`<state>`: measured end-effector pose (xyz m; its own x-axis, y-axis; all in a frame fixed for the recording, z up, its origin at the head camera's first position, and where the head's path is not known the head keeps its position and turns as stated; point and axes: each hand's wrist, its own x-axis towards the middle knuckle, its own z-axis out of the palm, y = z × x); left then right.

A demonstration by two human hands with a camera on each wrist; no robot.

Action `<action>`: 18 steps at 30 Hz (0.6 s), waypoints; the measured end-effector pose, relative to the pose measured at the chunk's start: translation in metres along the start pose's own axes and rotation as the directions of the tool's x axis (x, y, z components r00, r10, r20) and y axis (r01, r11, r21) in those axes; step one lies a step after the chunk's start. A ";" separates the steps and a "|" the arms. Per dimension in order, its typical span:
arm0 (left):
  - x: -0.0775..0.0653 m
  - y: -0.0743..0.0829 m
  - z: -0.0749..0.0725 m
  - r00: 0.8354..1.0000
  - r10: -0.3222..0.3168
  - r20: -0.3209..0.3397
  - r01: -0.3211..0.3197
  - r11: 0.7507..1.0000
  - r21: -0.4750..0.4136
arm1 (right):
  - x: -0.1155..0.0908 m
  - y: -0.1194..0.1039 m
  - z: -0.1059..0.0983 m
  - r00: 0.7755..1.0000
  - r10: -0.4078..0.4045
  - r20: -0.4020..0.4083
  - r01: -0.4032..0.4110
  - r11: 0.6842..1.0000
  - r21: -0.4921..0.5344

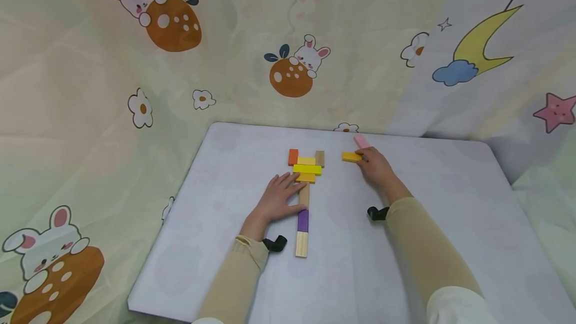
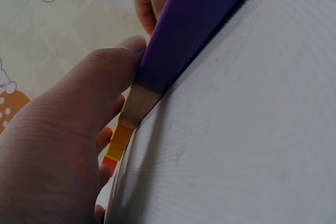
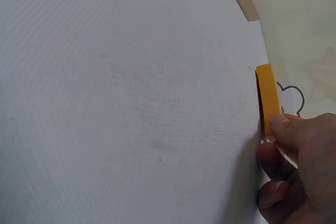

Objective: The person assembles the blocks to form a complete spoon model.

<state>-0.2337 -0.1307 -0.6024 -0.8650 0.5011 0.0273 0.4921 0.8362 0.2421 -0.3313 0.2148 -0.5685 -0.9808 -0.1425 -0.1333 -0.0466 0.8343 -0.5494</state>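
Observation:
My right hand (image 1: 377, 168) pinches one end of an orange-yellow block (image 1: 350, 157) between thumb and fingers, close over the table. A pink block (image 1: 361, 140) lies just behind that hand. Fingers spread and nearly straight, my left hand (image 1: 276, 196) rests along the left side of a column of blocks. Its thumb meets the edge of the purple block (image 2: 181, 32), near the joint with a brown wooden block (image 1: 304, 195). Its fingertips reach an orange block (image 1: 307, 178) higher up. A pale wooden block (image 1: 301, 245) forms the column's near end.
Across the column's far end lies a bright yellow block (image 1: 307, 169). Behind it, a light yellow block (image 1: 306, 161) sits between a red-orange block (image 1: 293, 157) and a tan block (image 1: 320, 158). The white table (image 1: 351, 274) backs onto a patterned cloth (image 1: 243, 64).

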 end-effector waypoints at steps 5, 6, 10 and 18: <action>0.000 0.001 -0.002 1.000 0.004 0.003 -0.004 1.000 -0.009 | 0.003 -0.008 -0.004 1.000 -0.001 0.019 0.000 0.999 0.034; 0.000 0.001 -0.003 1.000 0.003 0.004 -0.003 1.000 -0.010 | 0.004 -0.011 -0.005 1.000 -0.007 0.017 0.006 0.999 0.043; 0.000 0.001 -0.003 1.000 -0.004 0.007 0.004 1.000 -0.007 | 0.009 -0.029 -0.004 0.999 -0.039 -0.001 0.039 0.997 0.071; 0.000 0.003 -0.004 1.000 -0.019 0.024 0.019 1.000 -0.006 | 0.016 -0.064 0.007 0.999 -0.049 0.013 0.047 0.993 0.106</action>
<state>-0.2331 -0.1292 -0.5980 -0.8714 0.4906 -0.0007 0.4751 0.8443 0.2479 -0.3426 0.1555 -0.5416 -0.9747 -0.1904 -0.1172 -0.0727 0.7654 -0.6394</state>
